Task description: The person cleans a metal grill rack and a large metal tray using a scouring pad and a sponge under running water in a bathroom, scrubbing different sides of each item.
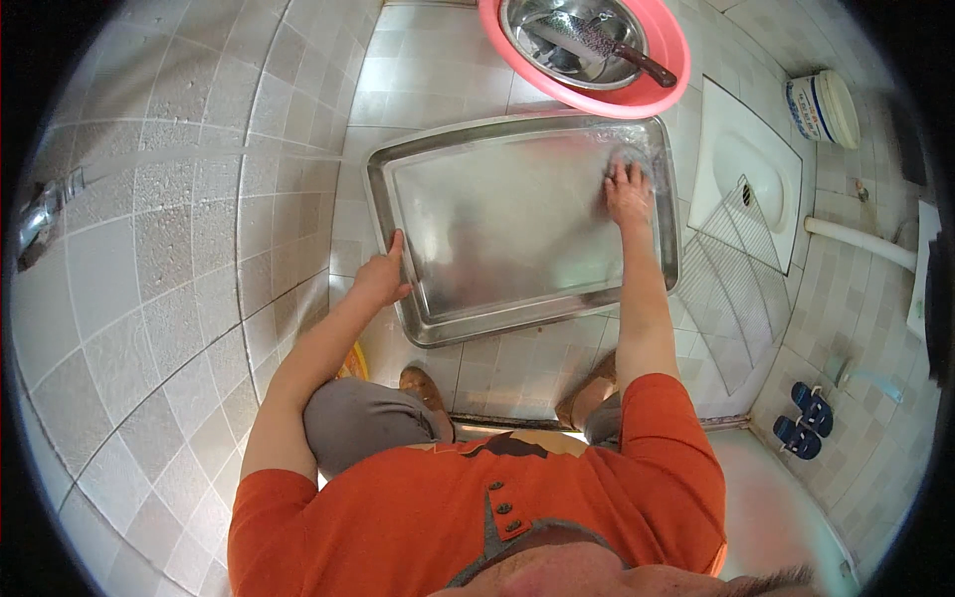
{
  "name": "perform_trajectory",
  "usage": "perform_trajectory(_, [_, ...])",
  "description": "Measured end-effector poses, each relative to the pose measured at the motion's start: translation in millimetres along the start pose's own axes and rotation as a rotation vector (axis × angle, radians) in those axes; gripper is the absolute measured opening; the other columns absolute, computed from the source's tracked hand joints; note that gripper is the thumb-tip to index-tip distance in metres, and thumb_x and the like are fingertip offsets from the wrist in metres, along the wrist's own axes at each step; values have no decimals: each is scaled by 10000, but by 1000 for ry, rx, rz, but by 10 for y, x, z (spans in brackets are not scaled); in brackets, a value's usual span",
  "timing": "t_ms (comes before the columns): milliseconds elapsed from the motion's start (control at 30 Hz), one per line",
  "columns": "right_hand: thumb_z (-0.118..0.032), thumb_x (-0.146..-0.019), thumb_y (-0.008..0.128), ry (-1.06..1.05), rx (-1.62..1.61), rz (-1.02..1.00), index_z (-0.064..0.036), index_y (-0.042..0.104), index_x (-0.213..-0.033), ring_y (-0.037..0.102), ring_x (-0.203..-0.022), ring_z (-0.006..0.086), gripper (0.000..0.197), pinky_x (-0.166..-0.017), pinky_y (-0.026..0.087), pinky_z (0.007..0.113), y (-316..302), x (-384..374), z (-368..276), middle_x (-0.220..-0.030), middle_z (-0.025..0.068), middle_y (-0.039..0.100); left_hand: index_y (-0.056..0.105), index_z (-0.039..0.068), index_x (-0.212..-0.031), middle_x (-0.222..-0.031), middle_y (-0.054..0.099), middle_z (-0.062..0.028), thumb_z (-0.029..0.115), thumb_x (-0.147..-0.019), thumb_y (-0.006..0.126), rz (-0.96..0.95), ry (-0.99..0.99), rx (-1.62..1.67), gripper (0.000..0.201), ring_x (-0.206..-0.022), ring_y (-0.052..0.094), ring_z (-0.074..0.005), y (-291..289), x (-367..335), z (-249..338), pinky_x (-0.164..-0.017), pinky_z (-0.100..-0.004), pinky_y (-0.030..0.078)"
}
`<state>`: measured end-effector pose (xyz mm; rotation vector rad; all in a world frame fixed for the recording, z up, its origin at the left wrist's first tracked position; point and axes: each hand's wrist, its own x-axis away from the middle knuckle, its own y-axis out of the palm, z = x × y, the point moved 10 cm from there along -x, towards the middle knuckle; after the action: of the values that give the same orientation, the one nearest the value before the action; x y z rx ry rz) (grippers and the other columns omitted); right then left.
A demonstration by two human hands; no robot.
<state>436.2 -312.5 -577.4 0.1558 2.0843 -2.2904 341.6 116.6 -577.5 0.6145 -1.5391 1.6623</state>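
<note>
Squatting on the tiled floor (159, 298), the person leans over a big steel tray (497, 229) that lies flat before the feet. The tray takes most of the free floor: its far rim almost meets a pink basin (657, 95), its right rim is just beside a wire rack (731, 269), and its left rim runs near the wall tiles. Only a narrow strip of floor stays open between the near rim and the shoes.

The left hand (381, 279) is at the near left rim, fingers curled loosely, thumb pointing up onto the rim; it touches the edge and steadies it, but I cannot tell if it really clamps. The right hand (629, 191) is inside the tray near the far right corner, palm down, fingers spread and pressing a grey scrubber (633, 159) flat to the metal. The scrubber lies under the fingertips, not enclosed by them.

In the basin sits a steel bowl (567, 40) with a knife (617, 50). A white squat pan (746, 169) is beyond the rack, with a pair of blue slippers (806, 418) nearer to the person.
</note>
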Motion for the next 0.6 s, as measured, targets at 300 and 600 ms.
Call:
perform_trajectory(300, [-321, -843, 546, 22, -92, -160, -69, 417, -1314, 412, -1122, 475, 549, -951, 359, 547, -131, 537, -1921, -1324, 303, 379, 5, 55, -1447, -927, 607, -274, 262, -702, 753, 67, 52, 100, 1075, -868, 599, -405, 78, -40, -92, -778, -443, 484])
perform_trajectory(600, [-164, -814, 522, -102, -230, -246, -167, 450, -1316, 437, -1116, 373, 506, -896, 404, 471, -30, -346, -2542, -1284, 206, 443, 38, 106, -1460, -967, 607, -219, 314, -715, 746, 12, 23, 82, 1049, -882, 609, -367, 63, -86, -66, -769, -434, 497])
